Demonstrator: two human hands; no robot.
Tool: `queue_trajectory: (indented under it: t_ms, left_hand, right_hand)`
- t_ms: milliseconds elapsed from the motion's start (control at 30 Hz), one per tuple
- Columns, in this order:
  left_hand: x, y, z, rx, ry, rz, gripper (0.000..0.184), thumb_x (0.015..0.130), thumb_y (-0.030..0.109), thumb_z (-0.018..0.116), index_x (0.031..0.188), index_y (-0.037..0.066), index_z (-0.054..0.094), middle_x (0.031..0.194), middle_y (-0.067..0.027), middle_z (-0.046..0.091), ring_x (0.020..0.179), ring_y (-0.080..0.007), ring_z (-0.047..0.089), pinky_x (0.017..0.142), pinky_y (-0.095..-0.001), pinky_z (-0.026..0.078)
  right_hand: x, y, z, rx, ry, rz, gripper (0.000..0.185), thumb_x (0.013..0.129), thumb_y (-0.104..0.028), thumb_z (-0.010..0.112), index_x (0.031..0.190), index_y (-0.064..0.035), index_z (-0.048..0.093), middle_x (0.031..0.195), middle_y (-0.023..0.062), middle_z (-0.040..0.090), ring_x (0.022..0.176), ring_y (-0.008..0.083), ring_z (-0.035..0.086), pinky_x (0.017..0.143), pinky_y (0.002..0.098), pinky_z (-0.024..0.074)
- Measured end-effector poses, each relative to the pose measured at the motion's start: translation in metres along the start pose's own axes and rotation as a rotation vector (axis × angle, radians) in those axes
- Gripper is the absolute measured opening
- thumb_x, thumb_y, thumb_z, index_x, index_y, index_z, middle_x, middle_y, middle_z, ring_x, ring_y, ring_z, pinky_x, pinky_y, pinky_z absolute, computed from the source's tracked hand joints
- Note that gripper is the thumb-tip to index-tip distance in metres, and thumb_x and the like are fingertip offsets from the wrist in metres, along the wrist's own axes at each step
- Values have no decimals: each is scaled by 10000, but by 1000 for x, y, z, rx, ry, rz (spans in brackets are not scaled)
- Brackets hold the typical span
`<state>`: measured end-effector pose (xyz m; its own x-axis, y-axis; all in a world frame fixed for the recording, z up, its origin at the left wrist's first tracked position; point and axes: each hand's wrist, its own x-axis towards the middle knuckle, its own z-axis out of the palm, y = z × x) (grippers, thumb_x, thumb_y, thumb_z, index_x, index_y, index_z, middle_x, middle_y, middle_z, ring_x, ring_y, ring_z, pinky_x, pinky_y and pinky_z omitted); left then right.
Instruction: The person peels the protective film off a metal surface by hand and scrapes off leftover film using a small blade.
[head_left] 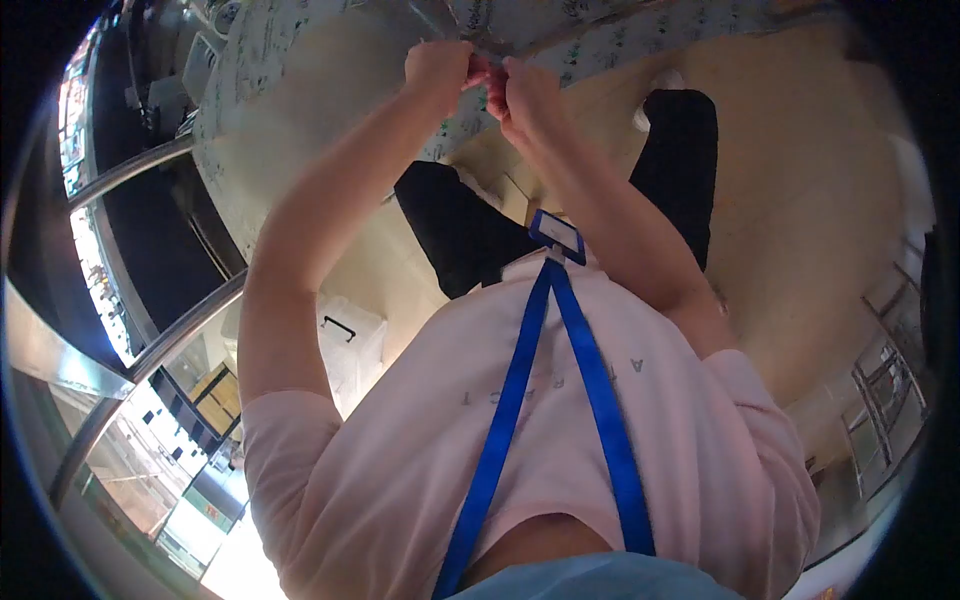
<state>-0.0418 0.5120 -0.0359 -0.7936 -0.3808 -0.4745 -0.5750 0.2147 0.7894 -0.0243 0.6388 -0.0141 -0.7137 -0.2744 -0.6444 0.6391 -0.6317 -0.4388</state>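
My left hand (440,65) and my right hand (530,92) are close together at the top of the view, fingers curled and nearly touching. Both look closed in a pinch, but what lies between the fingers is too small and hidden to make out. Just beyond and beneath them spreads a greyish, see-through sheet (310,50) printed with small dark and green marks. A shiny clear strip shows right above my left hand.
Metal rails (165,345) run along the left side. A white box with a black handle (338,328) stands low behind my left arm. Metal frames (880,400) are at the right edge. A blue lanyard (515,400) with a badge (557,235) hangs from my neck.
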Motion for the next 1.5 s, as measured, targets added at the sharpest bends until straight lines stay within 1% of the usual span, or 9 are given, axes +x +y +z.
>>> queue_trajectory:
  t_ms: [167,267,533,800,933,1233,1333,1433,1500]
  left_hand:
    - [8,-8,6,776,-160,278,171,810,106,450,736,-8,553,655,-93,580,461,-152,517,382,-254,385]
    - [43,-41,6,359,-20,291,219,824,123,418,707,6,562,640,-76,589,462,-149,518,387,-245,379]
    - [-20,43,27,-140,145,-237,197,779,103,459,647,5,567,573,-78,571,448,-139,505,352,-277,341]
    - [7,19,23,275,104,-50,169,680,65,462,548,23,558,545,-79,554,400,-138,458,329,-288,290]
    - [-13,51,26,131,153,-267,133,669,31,465,566,-10,539,558,-111,553,412,-160,480,330,-286,323]
    - [-11,50,30,-158,191,-238,111,731,60,513,665,-29,514,596,-126,550,473,-179,528,390,-256,409]
    - [-4,74,48,-30,116,-136,96,729,88,525,696,-2,516,624,-102,554,529,-167,538,419,-230,409]
    - [-15,111,65,-69,-52,-245,172,830,214,509,770,53,506,607,-84,463,518,-209,434,508,-388,389]
    - [-4,105,55,389,-253,36,153,775,142,487,700,16,531,611,-84,530,535,-172,515,459,-305,413]
  right_hand:
    - [4,-1,-6,55,58,-64,182,769,-64,429,600,2,436,513,76,427,386,137,371,338,260,256]
    - [0,-10,0,11,120,-6,180,782,-80,426,627,5,457,521,78,453,396,136,394,341,252,273]
    - [2,-11,1,-43,108,-35,207,811,-102,422,651,16,481,547,77,499,410,127,428,351,243,311]
    - [10,-10,-2,-80,102,-30,215,810,-128,455,649,12,486,551,74,500,422,128,440,363,247,345]
    - [14,-11,-3,-88,118,-26,222,809,-134,463,645,14,486,551,70,496,423,130,442,364,249,352]
    - [10,-18,-2,-157,82,-5,234,832,-164,450,676,0,511,556,48,487,427,106,408,364,236,321]
    - [11,-32,-2,-89,114,-39,239,836,-189,455,690,-12,521,570,36,487,435,101,401,369,230,310]
    - [20,-58,-6,-85,114,-69,261,846,-186,422,666,-10,493,534,50,465,397,113,388,340,243,293]
    - [15,-59,-11,-99,109,-39,271,850,-179,403,657,-6,478,518,57,457,378,122,387,331,252,293]
